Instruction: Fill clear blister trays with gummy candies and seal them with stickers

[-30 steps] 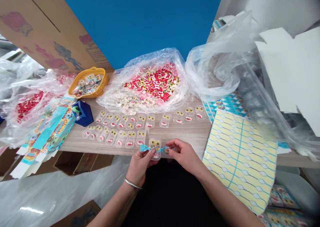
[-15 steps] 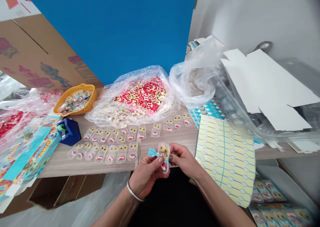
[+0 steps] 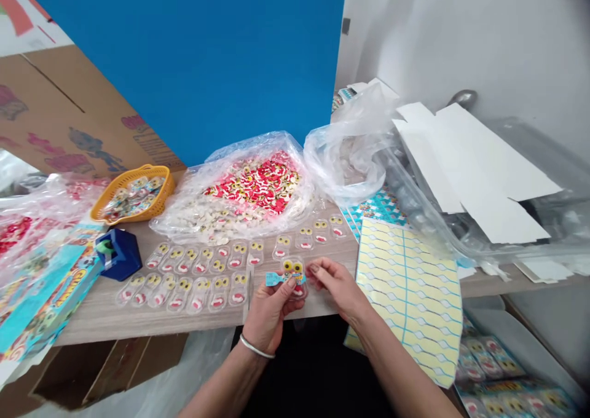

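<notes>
My left hand (image 3: 271,310) is closed on a clear plastic blister pack (image 3: 299,292) with yellow-and-black eye candies at its top and a red-and-white piece below. Across the pack's middle lies a blue printed sticker (image 3: 275,278), its left end sticking out past the pack, my left thumb pressing on it. At the pack's right edge my right hand (image 3: 338,289) has its thumb and fingers pinched together; whether they grip anything is hidden. Similar filled packs (image 3: 219,292) lie in two rows on the table to the left.
Behind the rows lies an open clear bag of loose candies (image 3: 271,181). A yellow basket (image 3: 168,190) and a blue tape dispenser (image 3: 120,255) stand at the left. To the right are a yellow sticker sheet (image 3: 387,270) and a clear bin (image 3: 465,255) with white cardboard (image 3: 465,153) on top.
My right fingers have drawn slightly away from the sticker to the pack's right edge. My left hand still holds the pack, its thumb on the sticker. The view has shifted a little.
</notes>
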Motion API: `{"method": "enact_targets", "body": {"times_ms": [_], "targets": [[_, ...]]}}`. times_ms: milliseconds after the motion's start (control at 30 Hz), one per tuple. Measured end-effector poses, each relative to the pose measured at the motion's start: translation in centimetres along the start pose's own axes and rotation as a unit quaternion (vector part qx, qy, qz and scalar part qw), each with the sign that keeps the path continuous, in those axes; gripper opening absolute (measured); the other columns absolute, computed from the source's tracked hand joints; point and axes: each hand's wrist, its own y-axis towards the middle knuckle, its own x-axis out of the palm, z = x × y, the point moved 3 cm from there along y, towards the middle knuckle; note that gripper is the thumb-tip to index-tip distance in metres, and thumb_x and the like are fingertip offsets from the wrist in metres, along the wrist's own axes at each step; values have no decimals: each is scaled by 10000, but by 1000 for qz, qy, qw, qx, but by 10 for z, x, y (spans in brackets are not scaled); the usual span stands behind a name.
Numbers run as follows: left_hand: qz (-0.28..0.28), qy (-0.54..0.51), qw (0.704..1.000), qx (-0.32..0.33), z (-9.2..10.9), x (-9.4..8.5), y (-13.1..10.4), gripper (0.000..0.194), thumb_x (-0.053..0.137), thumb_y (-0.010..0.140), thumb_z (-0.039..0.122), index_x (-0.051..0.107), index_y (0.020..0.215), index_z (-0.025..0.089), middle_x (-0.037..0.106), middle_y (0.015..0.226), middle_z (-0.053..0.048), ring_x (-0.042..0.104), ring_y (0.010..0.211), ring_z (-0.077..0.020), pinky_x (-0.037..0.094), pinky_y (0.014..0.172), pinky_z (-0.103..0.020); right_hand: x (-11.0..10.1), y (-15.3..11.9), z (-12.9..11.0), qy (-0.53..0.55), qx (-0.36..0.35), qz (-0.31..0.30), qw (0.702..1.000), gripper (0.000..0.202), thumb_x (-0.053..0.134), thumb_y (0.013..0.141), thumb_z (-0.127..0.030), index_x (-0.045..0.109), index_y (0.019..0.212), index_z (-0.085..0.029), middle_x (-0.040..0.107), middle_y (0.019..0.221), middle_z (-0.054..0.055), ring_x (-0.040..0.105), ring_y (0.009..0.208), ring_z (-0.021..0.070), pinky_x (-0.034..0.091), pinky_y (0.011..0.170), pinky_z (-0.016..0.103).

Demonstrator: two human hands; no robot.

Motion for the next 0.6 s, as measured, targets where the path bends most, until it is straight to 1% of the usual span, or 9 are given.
{"method": "enact_targets", "body": {"times_ms": [67,100,167,233,300,333,433,500,600], "targets": [[5,8,1000,14,-1,4,3,462,882,599,355,649,958,181,736,777,-15,682,653,-155,567,566,-259,-1,-5,-8,-51,-48,13,997,298,666,840,-476,670,916,-187,668,849,18,577,790,152,438,727,268],[-1,15,1000,16,-2,7,4,462,879,600,363,651,956,176,739,799,-22,682,662,-155,566,570,-260,0,-8,-11,-81,-64,11,995,281,662,847,-458,667,921,-188,667,859,21,578,815,165,442,758,283],[-15,38,999,20,-3,10,3,463,870,607,382,656,959,170,741,838,-35,687,688,-163,564,582,-266,1,-12,-16,-132,-87,15,987,253,649,858,-436,650,885,-185,654,833,18,571,806,175,443,770,297],[-21,60,998,23,-3,11,2,466,840,645,422,658,999,179,739,883,-45,693,729,-176,564,604,-280,1,-15,-19,-148,-93,23,984,251,611,884,-432,635,868,-183,652,830,19,570,806,179,443,777,301],[-17,60,997,39,0,8,2,414,801,693,448,660,986,192,726,885,-31,688,756,-168,562,647,-286,-3,-15,-20,-143,-85,24,986,258,606,888,-439,628,872,-183,655,835,19,569,812,180,440,777,297],[-13,51,997,54,2,6,3,375,796,702,444,662,947,194,713,859,-15,679,751,-154,558,671,-282,-5,-15,-20,-140,-78,21,987,262,612,887,-444,627,875,-183,655,838,18,566,814,179,437,775,293],[-11,15,997,80,8,-2,7,315,846,651,377,657,797,172,657,737,26,633,670,-102,527,691,-241,-10,-16,-20,-119,-63,-1,991,263,627,885,-452,627,880,-189,653,842,10,554,812,168,426,763,276],[-26,-4,998,63,9,-5,10,311,867,624,343,661,763,155,635,699,30,601,622,-82,505,658,-219,-11,-17,-19,-87,-52,-21,995,257,637,883,-449,625,877,-192,652,843,4,551,801,159,422,753,265],[-52,-37,998,4,6,-4,12,314,884,602,315,661,740,141,635,687,16,586,602,-80,491,632,-217,-7,-18,-15,-35,-34,-39,998,258,667,866,-444,622,858,-190,646,831,2,548,779,150,421,740,257]]}}
